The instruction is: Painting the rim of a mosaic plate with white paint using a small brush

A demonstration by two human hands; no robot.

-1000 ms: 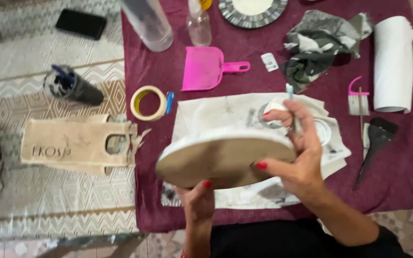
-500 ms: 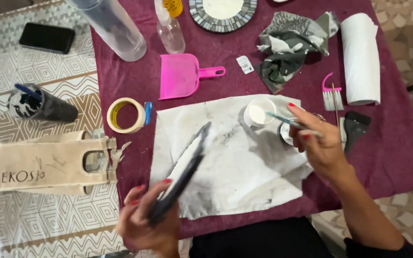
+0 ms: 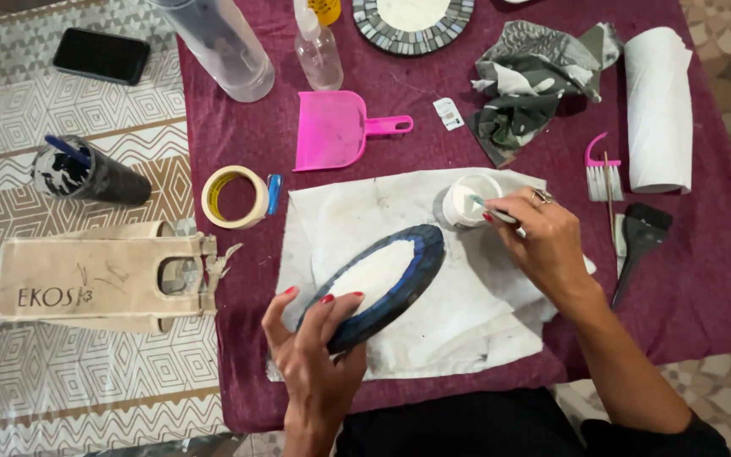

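Over white cloth (image 3: 399,254), left of small white pot (image 3: 469,199), left hand (image 3: 319,355) curled round lower edge of oval mosaic piece (image 3: 380,283). Half second back we had it near edge-on; now tipped up, white middle and dark blue rim facing us, resting on cloth, so face looks ready for working. Right hand (image 3: 547,241), just right of pot, pinching thin tool (image 3: 492,211), tip now over pot rim. Pink dustpan (image 3: 332,129) beyond pot, no change.
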